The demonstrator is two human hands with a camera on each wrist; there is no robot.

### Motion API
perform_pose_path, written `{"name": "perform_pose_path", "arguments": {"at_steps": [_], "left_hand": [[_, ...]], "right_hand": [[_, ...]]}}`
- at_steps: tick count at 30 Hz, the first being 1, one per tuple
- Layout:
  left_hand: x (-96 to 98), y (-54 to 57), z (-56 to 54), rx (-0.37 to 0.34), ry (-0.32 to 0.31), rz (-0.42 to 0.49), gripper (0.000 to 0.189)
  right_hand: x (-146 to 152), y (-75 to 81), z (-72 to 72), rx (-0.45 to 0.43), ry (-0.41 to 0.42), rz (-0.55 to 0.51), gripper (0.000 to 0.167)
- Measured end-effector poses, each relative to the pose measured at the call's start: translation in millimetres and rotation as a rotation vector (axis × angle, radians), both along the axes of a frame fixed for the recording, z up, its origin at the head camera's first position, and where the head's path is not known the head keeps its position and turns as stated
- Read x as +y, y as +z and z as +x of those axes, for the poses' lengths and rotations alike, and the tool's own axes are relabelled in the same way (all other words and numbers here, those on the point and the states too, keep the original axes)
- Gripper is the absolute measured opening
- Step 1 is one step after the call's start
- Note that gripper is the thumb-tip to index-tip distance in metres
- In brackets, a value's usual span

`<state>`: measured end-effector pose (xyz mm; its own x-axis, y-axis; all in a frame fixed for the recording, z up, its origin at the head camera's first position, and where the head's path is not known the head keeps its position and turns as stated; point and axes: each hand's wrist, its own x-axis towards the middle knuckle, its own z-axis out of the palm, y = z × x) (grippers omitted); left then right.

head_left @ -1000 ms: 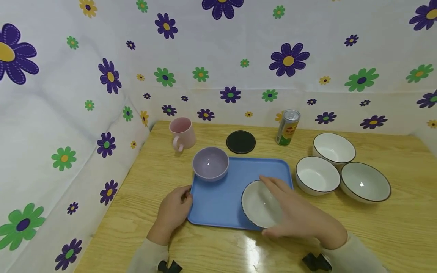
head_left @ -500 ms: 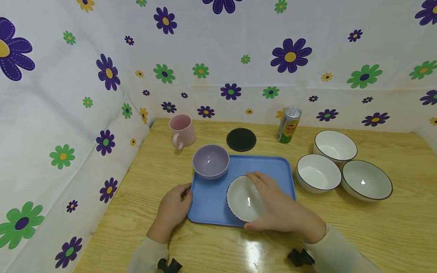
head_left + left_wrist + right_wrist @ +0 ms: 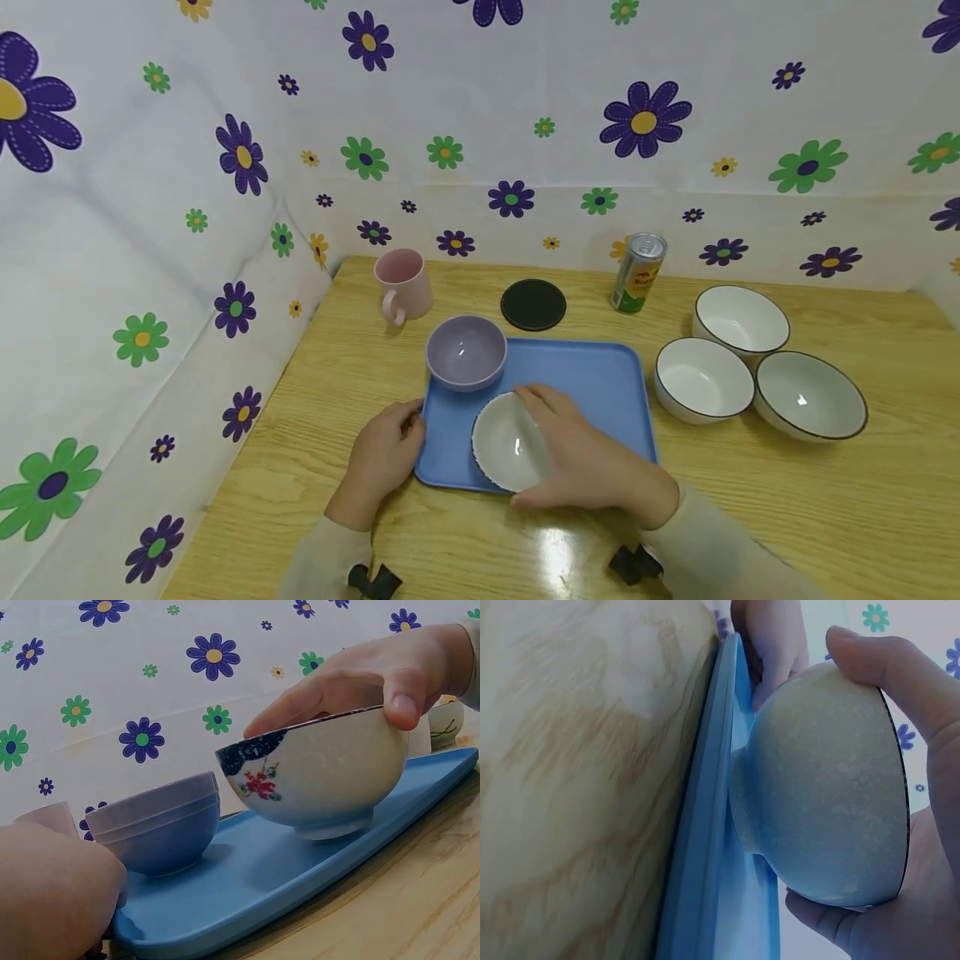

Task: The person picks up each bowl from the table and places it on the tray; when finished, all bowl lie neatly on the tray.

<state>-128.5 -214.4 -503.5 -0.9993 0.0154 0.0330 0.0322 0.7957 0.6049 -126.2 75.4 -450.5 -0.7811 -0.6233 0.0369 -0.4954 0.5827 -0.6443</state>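
Observation:
My right hand (image 3: 588, 458) grips a white bowl (image 3: 504, 442) with a dark rim, thumb on the near side and fingers on the far side. In the left wrist view this bowl (image 3: 322, 776) shows a red flower and a dark blue patch, and its foot is close over the blue tray (image 3: 592, 375). My left hand (image 3: 384, 450) holds the tray's left edge, its fingertips partly hidden. A purple bowl (image 3: 467, 354) sits upright in the tray's far left corner, just behind the white bowl.
Behind the tray stand a pink mug (image 3: 408, 287), a black round coaster (image 3: 533, 304) and a drink can (image 3: 639, 273). Right of the tray, three white bowls cluster: one at the back (image 3: 738, 321), one near the tray (image 3: 701, 379), and a wider one (image 3: 806, 396).
My right hand has carried the white bowl leftward over the tray, from its right part toward the left. My left hand has stayed at the tray's edge.

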Motion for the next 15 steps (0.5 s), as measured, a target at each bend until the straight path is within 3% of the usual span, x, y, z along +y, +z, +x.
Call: {"name": "perform_pose_path", "arguments": {"at_steps": [15], "left_hand": [[-1.1,0.1,0.2,0.022,-0.001,-0.003,0.033]], "right_hand": [[-42,-3.1,1.4,-0.012,0.047,-0.065,0.125]]}}
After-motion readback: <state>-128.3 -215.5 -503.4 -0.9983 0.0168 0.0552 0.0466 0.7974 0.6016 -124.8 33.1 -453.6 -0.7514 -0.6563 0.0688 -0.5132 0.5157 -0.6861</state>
